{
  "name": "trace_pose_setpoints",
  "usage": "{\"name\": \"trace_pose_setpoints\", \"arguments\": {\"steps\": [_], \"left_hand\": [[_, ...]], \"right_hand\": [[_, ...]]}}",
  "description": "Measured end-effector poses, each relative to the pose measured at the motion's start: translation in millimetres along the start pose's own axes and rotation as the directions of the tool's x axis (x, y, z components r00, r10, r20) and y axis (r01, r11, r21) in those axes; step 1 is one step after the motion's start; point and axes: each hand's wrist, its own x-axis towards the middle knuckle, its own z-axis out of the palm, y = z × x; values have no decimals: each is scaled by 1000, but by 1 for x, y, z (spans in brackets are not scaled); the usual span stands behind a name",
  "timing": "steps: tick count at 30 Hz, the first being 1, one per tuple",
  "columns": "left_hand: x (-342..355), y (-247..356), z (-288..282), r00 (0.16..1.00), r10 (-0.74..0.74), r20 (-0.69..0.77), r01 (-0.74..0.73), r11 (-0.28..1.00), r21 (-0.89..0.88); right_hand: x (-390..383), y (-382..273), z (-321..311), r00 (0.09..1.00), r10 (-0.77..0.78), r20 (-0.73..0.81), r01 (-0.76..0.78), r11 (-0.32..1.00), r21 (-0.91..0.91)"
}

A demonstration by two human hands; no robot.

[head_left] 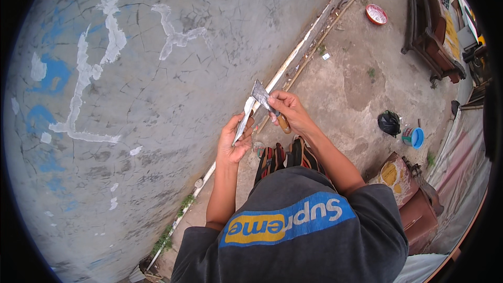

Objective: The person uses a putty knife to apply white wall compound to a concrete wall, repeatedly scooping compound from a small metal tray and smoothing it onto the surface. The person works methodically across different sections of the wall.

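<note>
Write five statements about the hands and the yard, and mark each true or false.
1. The right hand grips a wooden-handled scraper with a grey metal blade. True.
2. The left hand is empty. False: it holds a thin, flat, white-smeared piece.
3. White patches mark the grey, cracked wall. True.
4. The black plastic bag lies inside the blue-rimmed bucket. False: it lies beside it.
5. A round red basin sits on the ground. True.
</note>
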Motion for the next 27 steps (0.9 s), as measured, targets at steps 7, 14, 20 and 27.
{"name": "trace_pose_setpoints", "arguments": {"steps": [7,14,20,27], "left_hand": [[-5,12,5,929,350,-120,-206,759,618],[8,24,-7,957,279,-76,-64,461,885],[9,29,-6,971,220,-96,-5,417,909],[19,21,-20,946,284,-158,11,458,889]], "right_hand": [[-32,-9,-47,979,202,-9,-185,876,-446],[-24,-70,-62,998,-40,-49,-8,687,-726],[-27,-53,-50,996,-1,-86,-65,634,-771],[-44,-29,-34,996,77,-44,-81,594,-801]]}}
